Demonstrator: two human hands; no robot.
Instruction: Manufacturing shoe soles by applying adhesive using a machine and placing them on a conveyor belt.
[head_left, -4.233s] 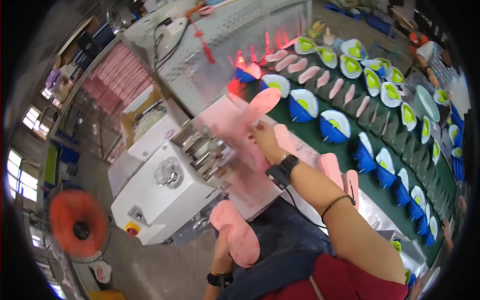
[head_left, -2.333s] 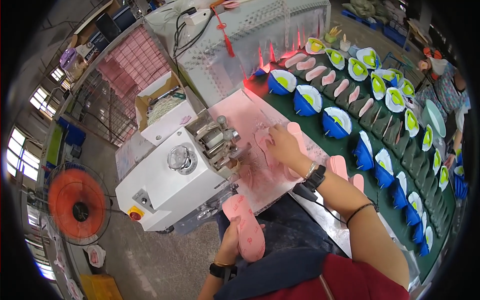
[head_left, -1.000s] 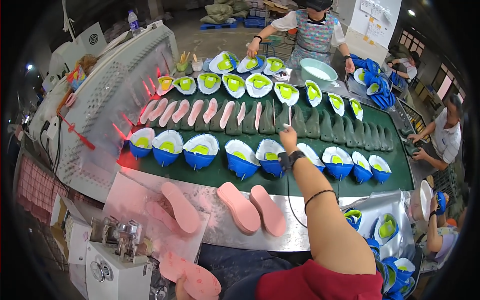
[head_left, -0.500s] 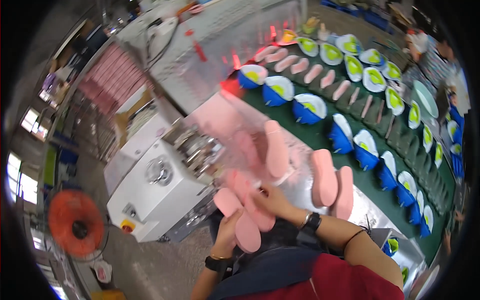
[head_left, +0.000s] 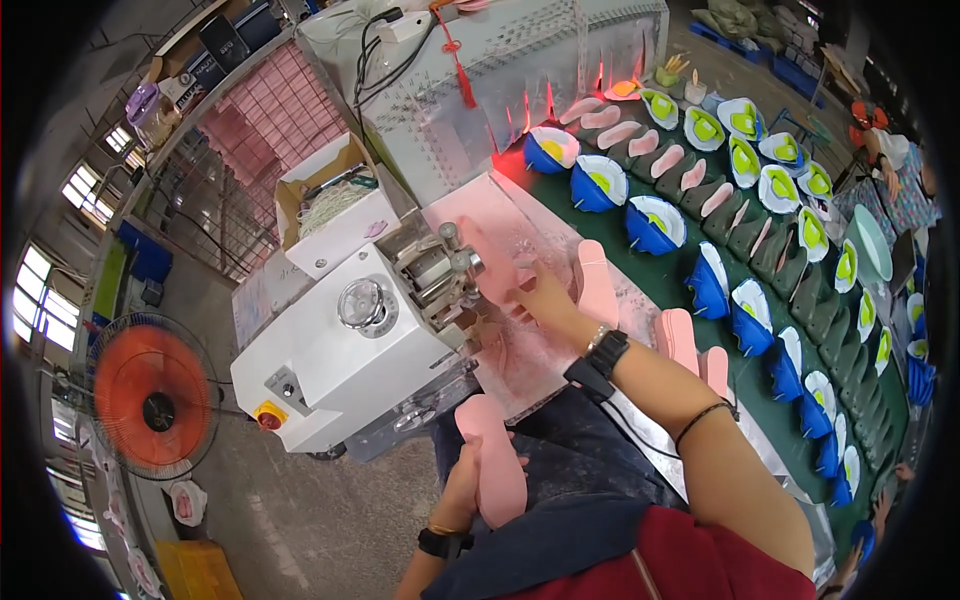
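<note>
Low in front of me, my left hand (head_left: 470, 480) is closed round a pink foam shoe sole (head_left: 493, 460), held upright near my lap. My right hand (head_left: 540, 300) reaches to the white machine (head_left: 345, 340). Its fingers are closed on the near end of another pink sole (head_left: 488, 250), which stands beside the machine's metal rollers (head_left: 455, 262); that sole is partly blurred. Just right of this hand, a thicker pink sole (head_left: 596, 285) stands on the dusty metal table (head_left: 540, 225).
More pink soles (head_left: 678, 342) stand behind my right forearm. A green conveyor (head_left: 660, 265) carries blue-and-white shoe uppers (head_left: 655, 225) and flat pink pieces. Left are an orange fan (head_left: 155, 400) and a cardboard box (head_left: 325, 195). A dark cable (head_left: 640, 440) hangs by my wrist.
My right hand has moved up and away from the left hand, taking one sole to the machine's rollers. The left hand keeps its sole, now lower. The view has shifted.
</note>
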